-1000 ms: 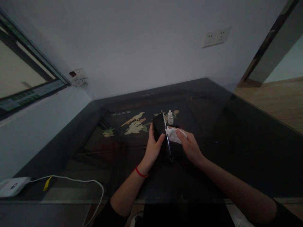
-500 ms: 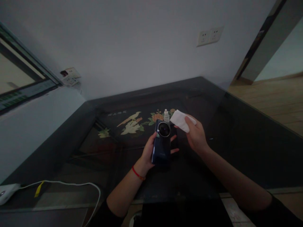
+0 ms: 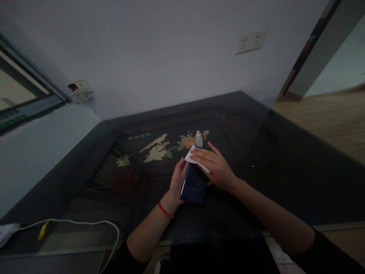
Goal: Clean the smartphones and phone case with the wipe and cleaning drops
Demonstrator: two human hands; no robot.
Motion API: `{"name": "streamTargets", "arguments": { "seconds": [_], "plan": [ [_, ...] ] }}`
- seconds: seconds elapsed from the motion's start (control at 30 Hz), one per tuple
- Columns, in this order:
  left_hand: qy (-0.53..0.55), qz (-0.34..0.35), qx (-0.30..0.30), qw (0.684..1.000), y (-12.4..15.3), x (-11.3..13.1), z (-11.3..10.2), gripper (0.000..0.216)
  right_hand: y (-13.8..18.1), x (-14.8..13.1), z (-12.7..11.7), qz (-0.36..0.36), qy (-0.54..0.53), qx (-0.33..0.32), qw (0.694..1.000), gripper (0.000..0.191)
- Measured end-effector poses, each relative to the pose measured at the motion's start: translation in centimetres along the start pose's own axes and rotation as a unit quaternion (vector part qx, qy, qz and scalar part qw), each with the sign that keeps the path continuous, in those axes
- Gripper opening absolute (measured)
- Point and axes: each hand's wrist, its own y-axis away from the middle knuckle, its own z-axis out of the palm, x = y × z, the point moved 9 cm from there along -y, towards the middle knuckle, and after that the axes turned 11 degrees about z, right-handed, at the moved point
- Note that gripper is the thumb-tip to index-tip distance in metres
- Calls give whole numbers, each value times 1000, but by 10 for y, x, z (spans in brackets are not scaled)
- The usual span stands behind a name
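Observation:
A dark blue smartphone (image 3: pixel 194 187) rests in my left hand (image 3: pixel 177 180), back side up, with the fingers around its edges. My right hand (image 3: pixel 217 166) presses a folded white tissue (image 3: pixel 190 156) flat over the phone's upper end. Tissue and fingers hide the round camera there. Just beyond the phone, a small clear bottle with a white cap (image 3: pixel 199 140) stands upright on the dark tabletop.
The dark glossy table (image 3: pixel 245 114) has a bird-and-flower picture (image 3: pixel 156 149) on its surface. A white cable (image 3: pixel 80 222) with a yellow tag (image 3: pixel 43 230) runs from a white power strip (image 3: pixel 8 233) at the left. Wall sockets (image 3: pixel 251 42) are behind.
My right hand has moved left and down, bringing the tissue onto the phone's camera end and covering it. The left hand still holds the phone, and the bottle stays in place.

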Motion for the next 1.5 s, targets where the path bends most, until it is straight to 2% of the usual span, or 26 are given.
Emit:
{"name": "streamTargets", "arguments": {
  "seconds": [0.13, 0.23, 0.37, 0.5, 0.6, 0.7, 0.8, 0.9, 1.07, 1.23, 1.4, 1.5],
  "plan": [
    [36, -21, -50, 998, 6, 1, 14, 52, -1, 22, -6, 70, 6, 25, 997, 37],
    [46, -9, -65, 997, 5, 3, 17, 54, -1, 20, -4, 65, 13, 16, 998, 40],
    [42, 4, -20, 999, -1, 4, 4, 63, 1, -1, 11, -5, 39, -45, 998, 45],
    [63, -29, 36, 997, -2, 2, -7, 74, 9, -24, 28, -76, 41, -106, 991, 46],
    [59, -32, 3, 998, -1, 9, -1, 87, 18, -44, 37, -124, 23, -146, 981, 46],
    [37, 26, -36, 998, -1, 26, 7, 90, 28, -66, 39, -179, -6, -168, 969, 43],
    [5, 65, -38, 997, -1, 38, 7, 87, 32, -74, 34, -212, -25, -169, 962, 37],
    [-12, 74, -22, 997, -1, 41, 3, 84, 26, -57, 25, -194, -17, -139, 971, 39],
    [-13, 59, 2, 998, -1, 39, -3, 80, 8, -17, 12, -80, 32, -56, 995, 44],
    [26, 96, 39, 994, -4, 37, -7, 75, 14, -31, 35, -73, 41, -118, 989, 44],
    [61, 24, 6, 998, -3, 10, 4, 89, 17, -38, 39, -55, 31, -120, 991, 44],
    [69, 11, -18, 997, -2, 7, 8, 93, 20, -45, 37, -91, 13, -119, 989, 42]
  ]
}}
